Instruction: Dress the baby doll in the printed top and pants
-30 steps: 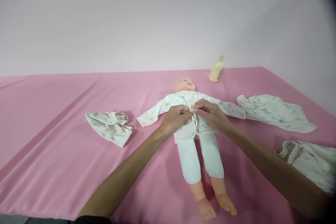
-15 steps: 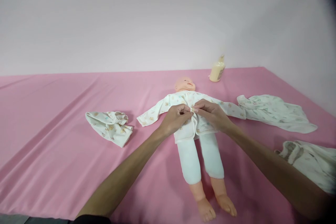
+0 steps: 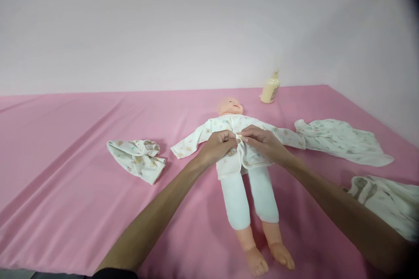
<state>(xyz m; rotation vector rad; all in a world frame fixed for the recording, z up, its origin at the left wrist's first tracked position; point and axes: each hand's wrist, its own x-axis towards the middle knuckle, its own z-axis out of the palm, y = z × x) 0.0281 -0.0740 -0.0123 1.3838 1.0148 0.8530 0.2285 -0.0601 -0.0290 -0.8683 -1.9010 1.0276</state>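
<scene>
A baby doll [image 3: 230, 106] lies on its back with its head away from me and its bare feet towards me. It wears a white printed baby jacket [image 3: 229, 166] with long sleeves, and white trousers [image 3: 234, 202]. At the middle of the chest, my left hand [image 3: 218, 146] pinches the left front edge of the jacket. My right hand [image 3: 263, 143] pinches the other edge right beside it, the fingertips of both hands almost touching. Whatever fastener lies between the fingers is too small to make out. Below the hands the front edges hang slightly apart.
A pink sheet [image 3: 65, 209] covers the bed. To the left lies a crumpled printed baby cloth [image 3: 139, 159]. On the right are a white printed garment [image 3: 343, 141] and another folded cloth [image 3: 389, 202]. A pale yellow pump bottle [image 3: 270, 88] stands behind the doll, near the white wall [image 3: 147, 43].
Both hands stay at the jacket front with only slight finger movement. The whole view has shifted very slightly; the doll and cloths lie as before.
</scene>
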